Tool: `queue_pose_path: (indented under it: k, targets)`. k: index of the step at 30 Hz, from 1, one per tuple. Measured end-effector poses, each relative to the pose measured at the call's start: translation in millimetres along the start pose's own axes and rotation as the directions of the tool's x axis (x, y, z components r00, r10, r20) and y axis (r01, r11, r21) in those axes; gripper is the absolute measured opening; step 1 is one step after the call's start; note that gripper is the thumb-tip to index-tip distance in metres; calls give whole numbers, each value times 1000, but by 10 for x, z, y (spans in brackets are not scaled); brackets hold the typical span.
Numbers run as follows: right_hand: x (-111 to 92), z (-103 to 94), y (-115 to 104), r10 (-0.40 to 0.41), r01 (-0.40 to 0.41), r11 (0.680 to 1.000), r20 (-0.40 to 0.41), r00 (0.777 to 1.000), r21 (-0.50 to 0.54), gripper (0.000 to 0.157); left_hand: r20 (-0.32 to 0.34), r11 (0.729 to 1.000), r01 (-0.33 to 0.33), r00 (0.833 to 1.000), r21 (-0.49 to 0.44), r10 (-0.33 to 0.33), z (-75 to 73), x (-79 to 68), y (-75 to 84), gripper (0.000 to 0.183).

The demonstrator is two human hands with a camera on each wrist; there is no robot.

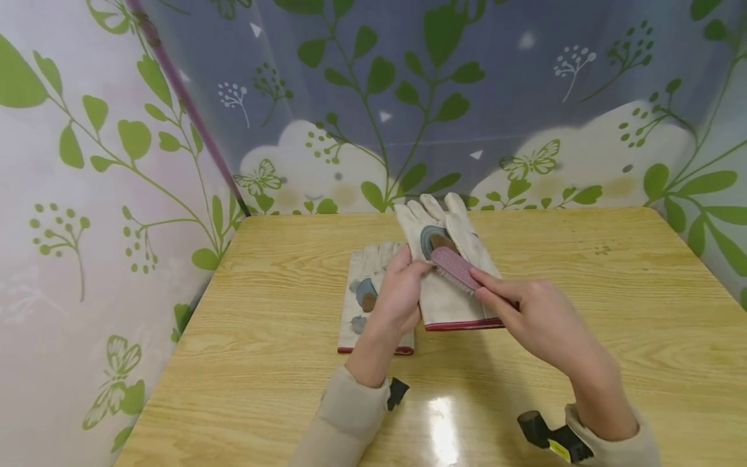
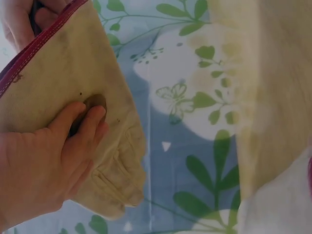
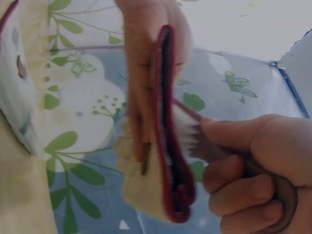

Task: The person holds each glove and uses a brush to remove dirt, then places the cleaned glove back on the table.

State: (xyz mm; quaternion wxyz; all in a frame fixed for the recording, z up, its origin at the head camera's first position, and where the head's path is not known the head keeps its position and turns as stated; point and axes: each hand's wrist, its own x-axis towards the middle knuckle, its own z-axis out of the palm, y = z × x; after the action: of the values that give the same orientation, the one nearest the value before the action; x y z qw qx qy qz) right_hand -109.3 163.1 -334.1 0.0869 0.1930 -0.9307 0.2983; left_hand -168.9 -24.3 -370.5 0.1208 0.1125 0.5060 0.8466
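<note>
My left hand (image 1: 401, 295) holds a white cloth work glove (image 1: 446, 308) with a red-bound cuff, tilted up above the table with its fingers pointing away. The thumb lies at its front edge, and the fingers press behind it over a brown oval spot (image 2: 99, 101). A blue-grey ring with a brown centre marks the front. In my right hand (image 1: 537, 314) is a pink brush (image 1: 454, 267), gripped by its dark handle. Its pale bristles (image 3: 185, 129) meet the front of the glove just below the ring mark.
A second white glove (image 1: 348, 331) lies flat on the wooden table (image 1: 262, 311), left of the held one, with blue, brown and grey patches. Behind the table hangs a leaf-patterned curtain (image 1: 513, 78). Black straps with devices (image 1: 551, 438) sit at both wrists.
</note>
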Motion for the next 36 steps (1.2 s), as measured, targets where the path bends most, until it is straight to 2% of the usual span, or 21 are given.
queue_pose_path:
  k: [2,5,7,10,12,14,17,21,23,25,28,29,30,32,34,36]
  targets:
    - [-31,-59,26,30,-31,1000,51,998,5,38,-10,1000,13,1000,-2,-13,16,30,-33,47]
    - [-85,-151,74,64,-68,997,78,995,44,39,-14,1000,18,1000,18,-18,29,55,-63,49]
    - [-108,-190,101,83,-85,993,36,996,75,38,-16,999,12,1000,40,-11,12,62,-70,52]
    - [-103,-177,112,110,-102,989,-72,991,107,37,-10,999,-8,1000,46,9,-19,62,-65,55]
    - [-65,-115,110,94,-82,992,-141,986,92,37,-6,999,-14,1000,29,14,-28,65,-66,57]
    - [-13,-23,99,57,-46,997,-166,984,67,37,-8,1000,-9,1000,8,10,-24,64,-64,57]
    - [53,113,79,14,-4,998,-141,990,64,37,-22,999,-14,1000,30,15,-15,56,-56,55]
    - [76,197,57,17,-5,989,-78,997,151,38,6,993,-54,999,103,53,-18,45,-38,56]
    - [73,183,59,44,-33,973,-40,998,226,39,36,989,-80,996,125,76,-26,38,-26,58]
    - [61,130,74,83,-82,945,10,997,316,39,56,985,-96,994,146,89,-35,25,-9,57]
    - [47,24,120,120,-118,876,26,992,468,38,69,979,-112,992,169,102,-36,5,19,55]
    - [36,-16,130,122,-112,865,11,992,489,38,76,977,-117,992,176,104,-32,-3,32,54]
    - [21,-50,138,119,-95,860,-17,993,501,38,85,976,-116,991,185,102,-28,-11,45,54]
    - [-1,-86,151,64,0,876,-117,991,482,38,111,974,-121,989,192,101,-25,-23,65,54]
    - [-4,-81,157,-49,129,924,-223,973,359,40,143,971,-133,984,197,106,-23,-33,82,54]
    - [26,-27,171,-189,250,950,-295,937,186,43,170,972,-132,980,192,100,-27,-43,88,57]
